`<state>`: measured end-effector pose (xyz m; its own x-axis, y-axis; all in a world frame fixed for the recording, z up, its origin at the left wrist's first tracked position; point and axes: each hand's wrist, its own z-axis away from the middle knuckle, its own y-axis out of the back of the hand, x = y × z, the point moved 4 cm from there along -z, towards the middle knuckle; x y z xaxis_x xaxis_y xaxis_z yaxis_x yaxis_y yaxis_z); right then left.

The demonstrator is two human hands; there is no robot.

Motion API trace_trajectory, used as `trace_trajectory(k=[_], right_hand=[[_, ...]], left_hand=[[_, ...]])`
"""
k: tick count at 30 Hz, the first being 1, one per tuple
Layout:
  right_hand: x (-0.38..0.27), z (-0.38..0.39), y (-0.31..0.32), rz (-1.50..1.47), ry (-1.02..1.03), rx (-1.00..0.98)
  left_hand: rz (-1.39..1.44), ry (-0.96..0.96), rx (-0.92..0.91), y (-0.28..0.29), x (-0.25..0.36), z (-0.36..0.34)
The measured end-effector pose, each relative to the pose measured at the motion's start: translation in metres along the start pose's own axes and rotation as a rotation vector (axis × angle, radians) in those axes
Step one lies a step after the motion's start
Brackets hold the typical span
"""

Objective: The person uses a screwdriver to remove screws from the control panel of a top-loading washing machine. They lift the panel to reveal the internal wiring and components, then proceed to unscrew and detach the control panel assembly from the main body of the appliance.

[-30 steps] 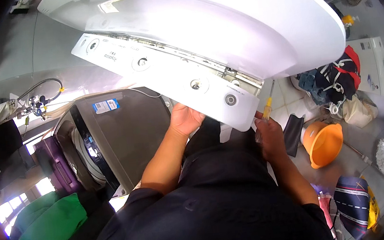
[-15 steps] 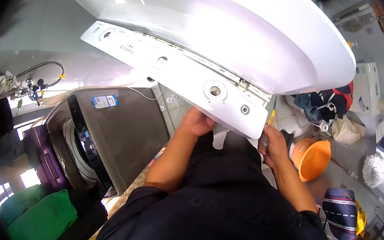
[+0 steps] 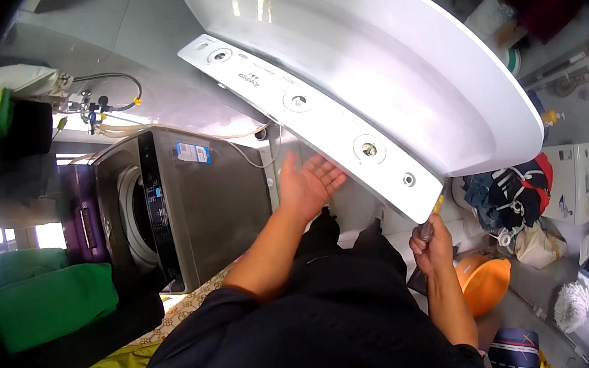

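In the head view, the left hand [image 3: 311, 184], curled at the panel's lower edge a moment ago, has opened, palm up and fingers spread; it seems to bear little of the panel now, though whether its fingertips touch the edge I cannot tell; the white panel [image 3: 332, 127] slants down to the right along the curved white body [image 3: 397, 63], and the metal strip that showed between them is out of sight; the left forearm reaches up and inward; the right hand [image 3: 434, 244], by the panel's lower right end, has its fingers closed round a yellow-and-dark tool [image 3: 426, 231], pointing upward
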<state>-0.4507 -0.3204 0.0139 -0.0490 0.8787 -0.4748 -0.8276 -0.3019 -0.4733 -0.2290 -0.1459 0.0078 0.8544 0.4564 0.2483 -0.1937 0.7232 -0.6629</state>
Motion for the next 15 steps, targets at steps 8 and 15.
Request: trace_trajectory(k=[8, 15], right_hand=[[-0.013, 0.004, -0.007, -0.018, 0.028, -0.032], [-0.011, 0.015, -0.010, -0.014, 0.044, -0.055]], left_hand=[[-0.404, -0.237, 0.001, -0.032, 0.009, 0.013], [-0.538, -0.234, 0.047, -0.043, 0.010, 0.021]])
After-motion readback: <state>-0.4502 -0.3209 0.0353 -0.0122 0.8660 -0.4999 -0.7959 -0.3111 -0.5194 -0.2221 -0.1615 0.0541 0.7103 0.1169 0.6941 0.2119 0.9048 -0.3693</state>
